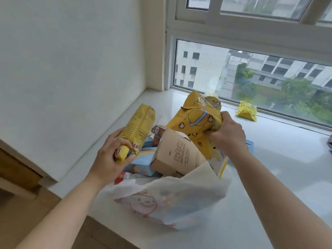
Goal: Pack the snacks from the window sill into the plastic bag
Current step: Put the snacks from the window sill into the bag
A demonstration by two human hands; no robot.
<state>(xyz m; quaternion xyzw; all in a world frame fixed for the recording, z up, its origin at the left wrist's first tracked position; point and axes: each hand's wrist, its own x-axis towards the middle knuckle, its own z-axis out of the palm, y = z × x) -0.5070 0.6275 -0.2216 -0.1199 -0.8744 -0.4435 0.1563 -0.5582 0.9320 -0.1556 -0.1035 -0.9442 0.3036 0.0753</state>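
Note:
A white plastic bag (172,200) with a pink cartoon print lies open on the window sill (280,164). My left hand (111,159) grips the lower end of a long yellow snack packet (140,126) above the bag's left side. My right hand (226,132) clutches the gathered top of a large yellow popcorn bag (190,121) that stands in the bag's mouth. Inside the bag sit a brown cardboard box (177,155), a light blue box (140,162) and a small dark brown box (157,131). One small yellow snack packet (247,110) lies on the sill by the window.
The window glass (269,81) runs along the back of the sill. A white wall (71,69) closes the left side. A wooden ledge (19,175) and floor lie below at the left. Something dark shows at the right edge (330,142).

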